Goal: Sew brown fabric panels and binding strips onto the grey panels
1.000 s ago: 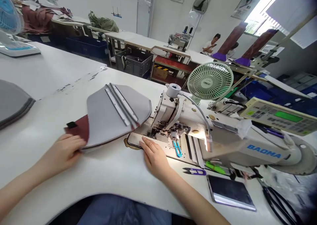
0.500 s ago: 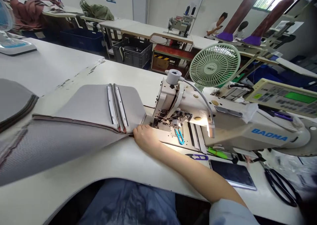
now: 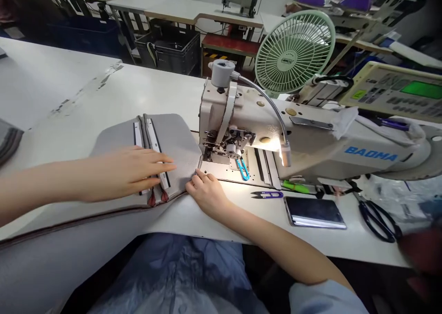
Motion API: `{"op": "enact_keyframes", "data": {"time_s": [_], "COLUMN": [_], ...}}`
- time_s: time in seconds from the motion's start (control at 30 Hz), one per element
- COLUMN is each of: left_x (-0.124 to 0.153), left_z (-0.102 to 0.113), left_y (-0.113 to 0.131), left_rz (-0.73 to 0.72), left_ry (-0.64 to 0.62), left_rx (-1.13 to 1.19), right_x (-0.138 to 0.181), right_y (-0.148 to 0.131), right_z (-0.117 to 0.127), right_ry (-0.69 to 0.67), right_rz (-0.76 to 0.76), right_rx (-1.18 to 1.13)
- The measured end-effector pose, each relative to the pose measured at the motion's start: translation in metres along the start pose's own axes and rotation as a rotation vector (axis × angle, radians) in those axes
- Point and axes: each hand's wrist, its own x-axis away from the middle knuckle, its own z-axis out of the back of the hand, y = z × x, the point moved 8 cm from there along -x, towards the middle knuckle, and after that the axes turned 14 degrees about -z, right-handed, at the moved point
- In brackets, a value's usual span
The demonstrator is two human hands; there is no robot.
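Observation:
A grey padded fabric piece (image 3: 177, 134) lies on the table just left of the sewing machine (image 3: 238, 107). Two white strips with dark edging (image 3: 154, 136) run across it, with reddish tips at their near ends. Over these strips my left hand (image 3: 138, 169) is spread, fingers stretched toward the machine; whether it touches the cloth is unclear. My right hand (image 3: 207, 192) has its fingers closed on the right near edge of the fabric, beside the needle plate. The fabric's near side droops over the table edge toward my lap.
Blue thread snips (image 3: 242, 170) lie below the machine head. Purple snips (image 3: 267, 194), a phone (image 3: 314, 212) and black scissors (image 3: 378, 219) lie to the right. A green fan (image 3: 295, 51) and a control panel (image 3: 397, 90) stand behind. More grey pieces (image 3: 8, 141) lie at far left.
My left hand has come into view from the left, over the strips. The fabric has shifted nearer to me, my right hand still at its edge. The view has tilted downward.

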Motion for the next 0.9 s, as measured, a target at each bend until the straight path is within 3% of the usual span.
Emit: {"op": "enact_keyframes", "data": {"time_s": [0.1,0.2,0.4,0.6,0.73,0.8,0.9], "left_x": [-0.083,-0.118,-0.125,-0.134,-0.133,-0.132,-0.129], "left_z": [-0.026,-0.048,-0.051,-0.050,-0.044,-0.035,-0.034], "left_y": [-0.003,-0.014,-0.025,-0.026,-0.018,-0.006,0.006], "left_rz": [-0.046,-0.009,0.028,0.039,0.028,0.015,0.076], "left_ry": [-0.061,-0.041,0.060,0.052,0.046,0.045,-0.053], "left_rx": [-0.055,-0.088,-0.007,0.012,-0.018,-0.077,-0.019], "right_x": [0.004,0.008,0.008,0.007,0.012,0.018,0.034], "right_y": [0.004,0.015,0.035,0.038,0.048,0.070,0.135], "right_z": [0.003,0.003,0.000,-0.007,0.001,0.013,0.030], "right_ry": [0.034,0.074,0.072,-0.039,-0.088,-0.077,-0.010], "right_rz": [0.012,0.007,-0.011,-0.054,-0.100,-0.176,-0.488], "right_rx": [-0.011,-0.017,-0.050,-0.131,-0.250,-0.282,-0.128]}}
